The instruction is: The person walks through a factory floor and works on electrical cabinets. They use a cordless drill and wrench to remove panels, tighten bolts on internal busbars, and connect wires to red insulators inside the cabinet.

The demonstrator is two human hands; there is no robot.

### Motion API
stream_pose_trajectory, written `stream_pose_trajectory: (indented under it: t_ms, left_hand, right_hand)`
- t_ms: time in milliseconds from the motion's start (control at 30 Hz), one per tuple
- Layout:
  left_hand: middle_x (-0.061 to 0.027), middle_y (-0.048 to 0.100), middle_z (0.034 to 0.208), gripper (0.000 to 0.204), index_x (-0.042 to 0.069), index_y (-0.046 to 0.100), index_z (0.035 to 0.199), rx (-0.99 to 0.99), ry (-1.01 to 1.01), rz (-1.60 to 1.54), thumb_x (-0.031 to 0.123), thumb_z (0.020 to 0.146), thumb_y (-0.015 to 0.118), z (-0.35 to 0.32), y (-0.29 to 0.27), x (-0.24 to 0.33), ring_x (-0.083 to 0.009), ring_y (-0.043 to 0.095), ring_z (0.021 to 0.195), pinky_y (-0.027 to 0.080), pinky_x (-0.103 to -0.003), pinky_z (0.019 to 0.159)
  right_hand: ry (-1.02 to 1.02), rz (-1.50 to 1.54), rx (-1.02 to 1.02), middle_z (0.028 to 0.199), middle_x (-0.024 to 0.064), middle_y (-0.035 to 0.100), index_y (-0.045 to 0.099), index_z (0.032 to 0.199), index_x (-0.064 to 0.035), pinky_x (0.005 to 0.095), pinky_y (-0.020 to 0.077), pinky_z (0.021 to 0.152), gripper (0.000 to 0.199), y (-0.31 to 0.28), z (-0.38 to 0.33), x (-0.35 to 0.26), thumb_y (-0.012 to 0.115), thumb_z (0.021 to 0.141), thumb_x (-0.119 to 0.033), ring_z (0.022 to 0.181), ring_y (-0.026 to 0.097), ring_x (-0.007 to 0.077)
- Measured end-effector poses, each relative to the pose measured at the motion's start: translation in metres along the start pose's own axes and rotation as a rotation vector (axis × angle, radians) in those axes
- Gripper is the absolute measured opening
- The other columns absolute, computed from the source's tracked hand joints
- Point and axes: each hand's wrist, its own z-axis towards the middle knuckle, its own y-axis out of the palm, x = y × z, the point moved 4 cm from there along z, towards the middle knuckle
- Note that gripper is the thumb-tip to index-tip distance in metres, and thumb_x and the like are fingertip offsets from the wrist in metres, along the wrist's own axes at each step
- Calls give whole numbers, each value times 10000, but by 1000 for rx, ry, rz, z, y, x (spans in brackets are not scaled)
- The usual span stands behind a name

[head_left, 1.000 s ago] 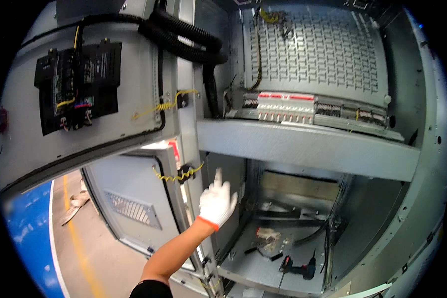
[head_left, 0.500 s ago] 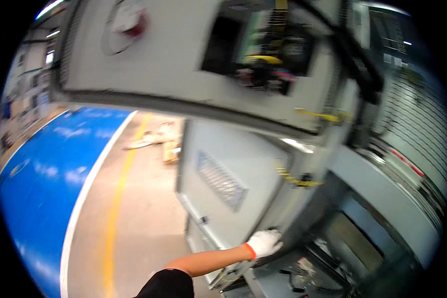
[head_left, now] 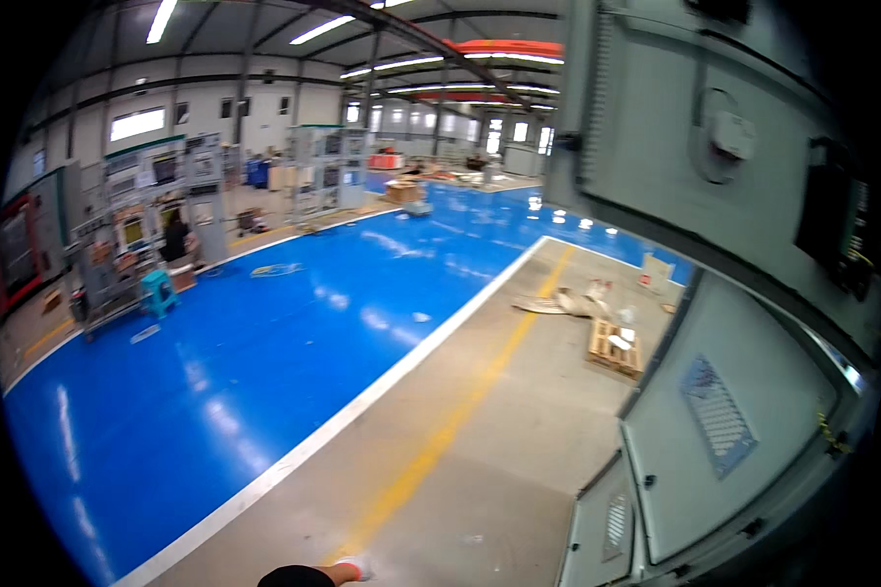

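Note:
At the lower edge my left hand [head_left: 357, 566] shows, in a white glove with an orange cuff, below a black sleeve [head_left: 296, 577]. It is above the bare floor strip and apart from the cabinet. Its fingers are too small and smeared to read. My right hand is out of view. On the right stands a grey electrical cabinet with its upper door [head_left: 646, 127] swung out; a small white device [head_left: 732, 135] and dark components [head_left: 832, 220] are mounted on it. Below is a lower grey door [head_left: 754, 362] with a slotted vent panel [head_left: 719, 416].
A blue walkway [head_left: 294, 372] with a white border [head_left: 382, 377] runs beside a beige strip with a yellow line [head_left: 460, 411]. A wooden pallet [head_left: 614, 347] and crumpled packing material [head_left: 578, 301] lie near the cabinet. Across the walkway are open cabinet frames, a blue stool [head_left: 159, 292] and a person [head_left: 176, 240].
The view has swung left, so the cabinet now fills only the right side. My left hand has left the cabinet's lower edge and dropped to the bottom of the view.

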Motion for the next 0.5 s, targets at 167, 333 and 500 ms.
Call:
stream_pose_trajectory:
  t_ms: [167, 333, 500]
  left_hand:
    - [-161, 690, 1108, 437, 41, 648, 1185, -112, -412, -268, 359, 925, 499, -67, 89, -288, -329, 665, 912, 521, -456, 745]
    - [-170, 691, 1104, 425, 56, 660, 1162, 46, -417, -567, 369, 936, 481, -54, 48, -327, -342, 663, 933, 519, -466, 771]
    - [-179, 691, 1100, 419, 72, 673, 1138, 153, -189, -616, 379, 947, 462, 50, -71, -306, -355, 662, 953, 518, -475, 797]
  right_hand:
    - [-187, -31, -204, 895, 181, 704, 722, 989, -75, 490, 511, 700, 393, 89, 54, -125, 554, 924, -424, 776, 642, 381]
    - [-239, -88, -322, 879, 178, 705, 724, 979, -74, 490, 510, 689, 395, 162, 113, -209, 553, 928, -426, 753, 641, 377]
    - [-122, -170, -326, 863, 175, 705, 726, 969, -74, 490, 510, 677, 397, 225, 187, -236, 551, 932, -429, 729, 640, 374]
